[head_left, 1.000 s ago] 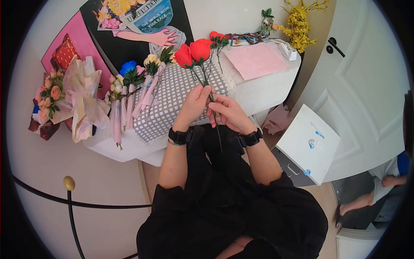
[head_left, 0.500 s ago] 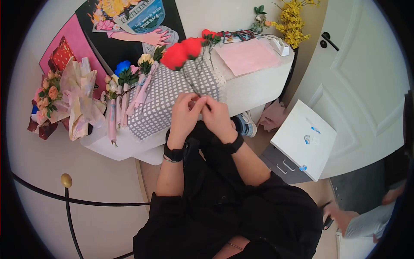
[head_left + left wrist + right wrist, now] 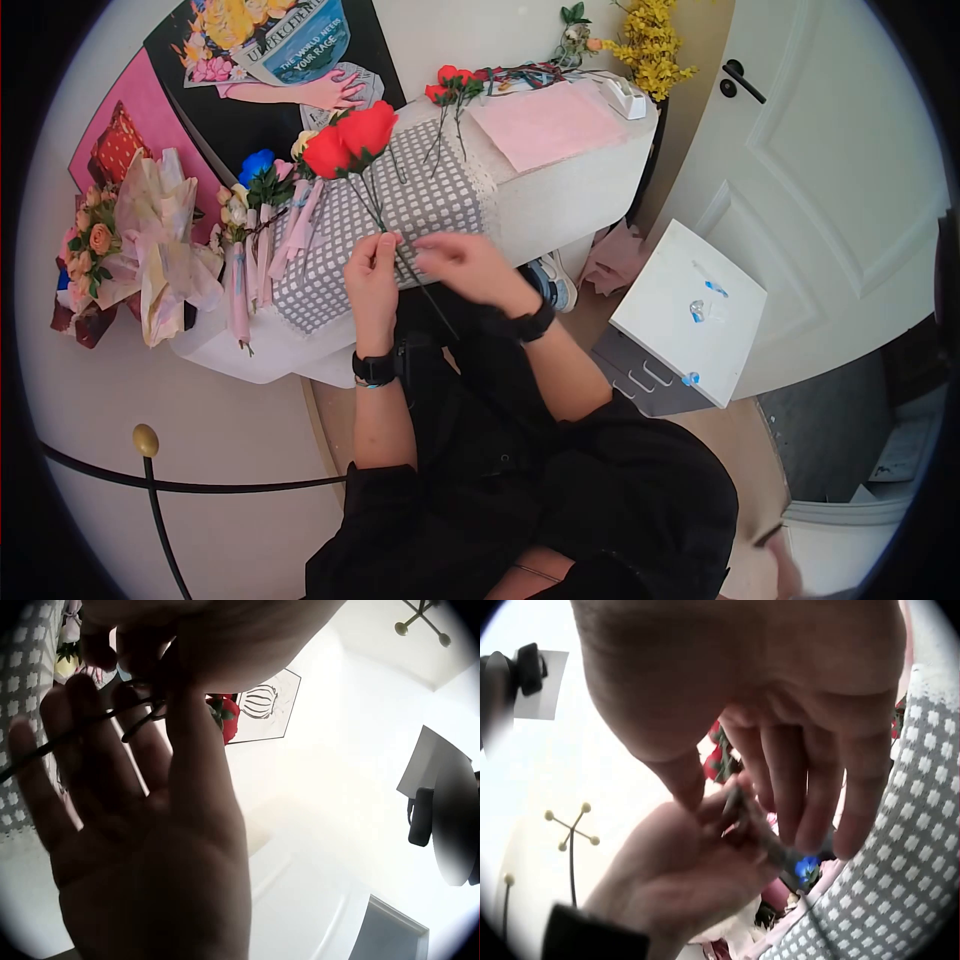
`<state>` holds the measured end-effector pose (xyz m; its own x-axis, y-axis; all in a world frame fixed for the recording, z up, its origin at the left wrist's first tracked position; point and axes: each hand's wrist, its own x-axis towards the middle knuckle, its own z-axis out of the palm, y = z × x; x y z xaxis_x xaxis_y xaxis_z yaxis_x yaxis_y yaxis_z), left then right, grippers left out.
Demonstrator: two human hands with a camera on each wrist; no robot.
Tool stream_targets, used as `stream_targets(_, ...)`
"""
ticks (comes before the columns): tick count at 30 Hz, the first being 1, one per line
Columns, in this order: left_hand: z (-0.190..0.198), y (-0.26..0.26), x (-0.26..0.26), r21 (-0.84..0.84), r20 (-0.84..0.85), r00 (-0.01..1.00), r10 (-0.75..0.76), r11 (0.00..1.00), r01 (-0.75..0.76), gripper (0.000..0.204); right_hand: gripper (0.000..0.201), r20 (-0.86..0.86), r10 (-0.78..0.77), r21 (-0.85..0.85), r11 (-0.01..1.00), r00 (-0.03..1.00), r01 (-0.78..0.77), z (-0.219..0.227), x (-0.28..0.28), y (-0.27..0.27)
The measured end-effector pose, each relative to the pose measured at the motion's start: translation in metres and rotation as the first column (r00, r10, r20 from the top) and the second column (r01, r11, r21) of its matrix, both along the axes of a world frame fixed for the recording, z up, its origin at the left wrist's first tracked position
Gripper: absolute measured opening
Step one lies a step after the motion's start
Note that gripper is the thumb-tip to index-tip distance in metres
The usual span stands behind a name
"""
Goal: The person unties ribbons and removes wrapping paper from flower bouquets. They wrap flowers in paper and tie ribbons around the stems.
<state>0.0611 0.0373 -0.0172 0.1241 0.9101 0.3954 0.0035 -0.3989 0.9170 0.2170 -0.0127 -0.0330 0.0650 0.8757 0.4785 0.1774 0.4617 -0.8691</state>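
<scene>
Two red artificial roses (image 3: 350,138) on dark green stems lean up and left over the checked cloth. My left hand (image 3: 374,275) pinches the stems (image 3: 75,733) between thumb and fingers, the lower stem trailing down past my lap. Just right of it, my right hand (image 3: 474,268) hovers beside the stems with fingers extended and slightly bent. In the right wrist view the fingers of my right hand (image 3: 780,742) hang loose above the left hand (image 3: 705,870), holding nothing that I can see.
Wrapped flowers (image 3: 262,225) and a paper-wrapped bouquet (image 3: 160,250) lie left on the table. More red roses (image 3: 455,85) and pink paper (image 3: 548,125) are at its back. A white-topped drawer cabinet (image 3: 690,310) stands right, near a door (image 3: 830,230).
The roses and both hands have shifted left in view. My right hand has come off the stems, where both hands were together before. The person at the lower right has moved mostly out of view.
</scene>
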Motion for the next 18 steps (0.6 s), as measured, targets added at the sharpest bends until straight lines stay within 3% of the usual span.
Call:
stream_targets(1,0.000,0.003,-0.008,0.002,0.002,1.000,0.003,1.000,-0.003,0.020,0.034,-0.238,-0.032,-0.128,0.992,0.971,0.001,-0.003,0.015,0.007)
stream_targets(2,0.000,0.004,-0.016,-0.054,-0.002,1.000,-0.025,0.998,0.025,0.021,0.037,-0.350,-0.100,-0.153,0.987,0.932,0.048,-0.003,0.035,0.013)
stream_targets(3,-0.002,0.003,-0.022,-0.113,-0.005,0.999,-0.054,0.992,0.053,0.022,0.037,-0.286,-0.254,-0.195,0.959,0.924,0.204,-0.003,0.053,0.019)
stream_targets(4,0.007,-0.007,-0.021,-0.160,0.111,0.989,-0.094,0.981,0.111,0.023,0.040,-0.217,-0.403,-0.225,0.907,0.889,0.356,-0.004,0.071,0.024)
stream_targets(6,0.002,-0.007,-0.031,-0.121,0.039,0.997,-0.074,0.990,0.078,0.023,0.048,0.147,-0.621,-0.091,0.766,0.770,0.636,-0.024,0.105,0.044)
stream_targets(8,0.001,-0.010,-0.036,-0.078,-0.031,0.998,-0.051,0.996,0.048,0.023,0.044,0.186,-0.621,-0.122,0.755,0.762,0.645,-0.028,0.121,0.054)
stream_targets(10,0.003,-0.017,-0.038,-0.170,0.050,0.994,-0.101,0.979,0.109,0.023,0.040,0.229,-0.615,-0.156,0.742,0.755,0.652,-0.033,0.129,0.062)
stream_targets(12,0.000,-0.016,-0.047,-0.181,0.053,0.984,-0.171,0.967,0.178,0.022,0.033,0.281,-0.675,0.033,0.717,0.682,0.697,-0.035,0.132,0.069)
stream_targets(13,-0.002,-0.016,-0.051,-0.192,0.053,0.969,-0.243,0.950,0.248,0.022,0.033,0.281,-0.673,0.032,0.719,0.684,0.694,-0.036,0.132,0.071)
stream_targets(15,0.002,-0.022,-0.054,-0.203,0.057,0.969,-0.241,0.948,0.247,0.022,0.024,0.358,-0.742,0.143,0.644,0.567,0.752,-0.032,0.131,0.072)
stream_targets(16,0.004,-0.026,-0.056,-0.215,0.062,0.968,-0.242,0.944,0.250,0.022,0.024,0.357,-0.741,0.143,0.645,0.569,0.750,-0.032,0.129,0.071)
stream_targets(18,0.005,-0.029,-0.063,-0.228,0.071,0.969,-0.236,0.942,0.246,0.023,0.019,0.273,-0.809,0.327,0.587,0.521,0.740,-0.028,0.119,0.067)
